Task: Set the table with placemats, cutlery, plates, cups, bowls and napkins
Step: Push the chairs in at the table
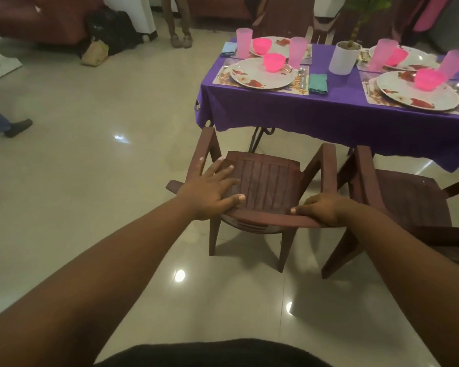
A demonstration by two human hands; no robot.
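While the table (329,112) is carrying placemats, plates (263,74), pink bowls, cups and napkins at each seat, the person is positioning a chair (265,181): the right hand (319,209) is grasping its backrest rim, the left hand (212,189) is lying flat, fingers released, steadying it.

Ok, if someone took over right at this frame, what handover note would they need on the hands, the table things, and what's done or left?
Left hand: flat, fingers spread, on the brown chair top rail.
Right hand: gripping the same rail's edge.
Table, purple cloth: four placemats, each with plate and pink bowl; pink cups, some cutlery, teal napkin beside the near left setting.
Done: the settings look laid.
Left: probably position the chair; check the right side's napkins, partly out of view.
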